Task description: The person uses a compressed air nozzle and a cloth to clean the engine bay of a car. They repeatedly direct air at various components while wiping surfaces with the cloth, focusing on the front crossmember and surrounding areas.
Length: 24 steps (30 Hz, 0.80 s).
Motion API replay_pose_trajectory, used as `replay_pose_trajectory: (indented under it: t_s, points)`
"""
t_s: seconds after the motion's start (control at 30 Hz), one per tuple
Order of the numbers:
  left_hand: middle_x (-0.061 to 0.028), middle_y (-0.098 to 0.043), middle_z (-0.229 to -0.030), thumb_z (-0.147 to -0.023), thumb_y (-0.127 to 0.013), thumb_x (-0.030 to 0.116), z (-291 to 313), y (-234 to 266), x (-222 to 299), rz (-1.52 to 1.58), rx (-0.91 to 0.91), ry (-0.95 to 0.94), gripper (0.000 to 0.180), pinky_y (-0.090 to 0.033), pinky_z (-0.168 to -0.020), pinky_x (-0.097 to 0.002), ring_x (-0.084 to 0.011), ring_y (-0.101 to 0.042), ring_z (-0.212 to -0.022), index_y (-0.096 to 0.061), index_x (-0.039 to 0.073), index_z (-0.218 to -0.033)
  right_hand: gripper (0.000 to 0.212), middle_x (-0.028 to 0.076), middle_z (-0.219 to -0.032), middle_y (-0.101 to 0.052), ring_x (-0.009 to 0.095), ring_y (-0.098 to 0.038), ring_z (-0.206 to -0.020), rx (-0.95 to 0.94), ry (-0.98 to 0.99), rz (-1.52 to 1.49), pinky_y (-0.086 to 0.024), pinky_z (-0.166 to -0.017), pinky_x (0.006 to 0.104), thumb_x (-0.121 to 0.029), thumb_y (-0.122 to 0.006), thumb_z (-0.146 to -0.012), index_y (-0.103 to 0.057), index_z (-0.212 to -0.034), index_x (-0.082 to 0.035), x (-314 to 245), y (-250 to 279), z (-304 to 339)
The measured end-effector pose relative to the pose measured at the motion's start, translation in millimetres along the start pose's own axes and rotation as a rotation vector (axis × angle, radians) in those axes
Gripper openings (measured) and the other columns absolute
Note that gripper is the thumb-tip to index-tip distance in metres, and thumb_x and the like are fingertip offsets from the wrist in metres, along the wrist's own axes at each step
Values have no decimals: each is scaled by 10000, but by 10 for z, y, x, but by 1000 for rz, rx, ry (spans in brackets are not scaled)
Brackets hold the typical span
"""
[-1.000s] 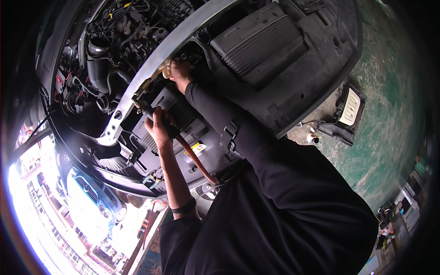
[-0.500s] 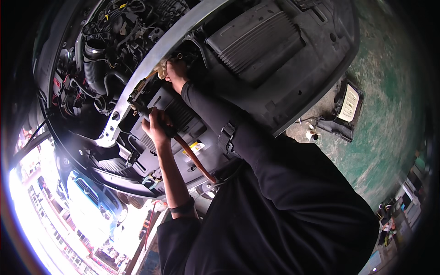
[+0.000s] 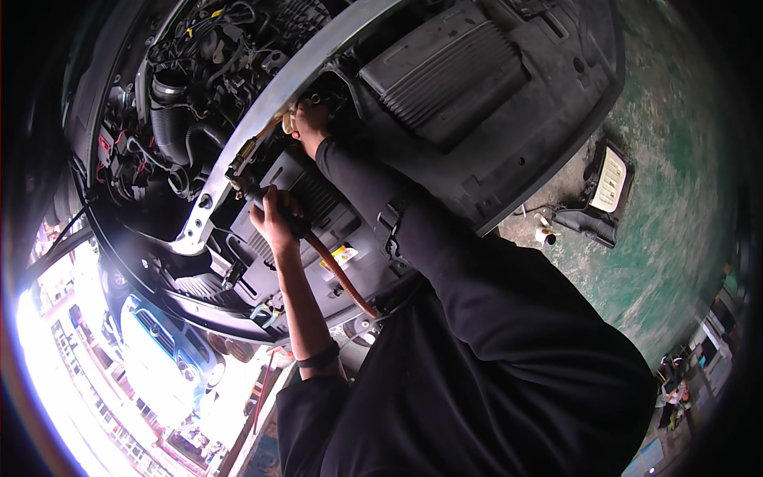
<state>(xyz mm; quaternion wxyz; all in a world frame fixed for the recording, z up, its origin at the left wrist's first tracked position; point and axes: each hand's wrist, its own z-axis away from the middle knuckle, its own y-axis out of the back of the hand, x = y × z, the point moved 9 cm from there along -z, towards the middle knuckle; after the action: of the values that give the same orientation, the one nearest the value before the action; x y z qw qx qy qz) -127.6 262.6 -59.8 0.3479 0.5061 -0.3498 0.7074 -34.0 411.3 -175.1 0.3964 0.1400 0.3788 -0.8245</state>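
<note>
My left hand [image 3: 275, 220] is closed around a dark hose-fed spray gun [image 3: 253, 191], with an orange-brown hose [image 3: 340, 272] running down from its grip. The gun's slim front end [image 3: 246, 151] lies along the silver crossbar [image 3: 274, 95] and points up toward my right hand [image 3: 311, 126]. That hand is closed at the inner side of the bar, by a small pale piece [image 3: 288, 122] at its fingertips, perhaps cloth. What exactly the fingers grip there is partly hidden.
Beyond the bar lies the engine bay, with a ribbed black air duct [image 3: 168, 131] and wiring. A large grey ribbed panel [image 3: 445, 67] extends to the right. A trim part [image 3: 608, 187] and a white cup [image 3: 545, 236] are on the green floor. A blue car [image 3: 163, 338] stands lower left.
The view has shifted slightly, so the scene sits a little farther right and lower. Both hands keep their places at the bar and on the spray gun.
</note>
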Motion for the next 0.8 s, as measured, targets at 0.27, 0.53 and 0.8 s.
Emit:
replay_pose_trajectory:
  t_s: [0.27,0.53,0.8]
  points:
    - [-63,-471,-593,-882,-558,169,15,18,11,-23,30,1,199,-385,-367,-270,-153,-448,-415,-482,-5,-824,166,36,-615,-498,123,-454,-433,-15,31,5,-319,-339,238,-210,-427,-895,-483,-819,-74,21,-12,-30]
    - [-53,-459,-581,-885,-551,169,2,14,3,-25,21,17,183,-378,-365,-268,-148,-444,-417,-487,10,-821,192,35,-610,-509,117,-467,-439,-37,60,-19,-325,-343,237,-227,-454,-882,-497,-781,-69,10,-20,-34]
    - [-60,-466,-590,-889,-552,170,12,31,-7,-15,21,12,181,-384,-366,-269,-153,-448,-418,-492,1,-864,180,25,-594,-487,110,-450,-422,-29,22,-42,-321,-344,232,-216,-472,-869,-494,-759,-75,48,-6,-49]
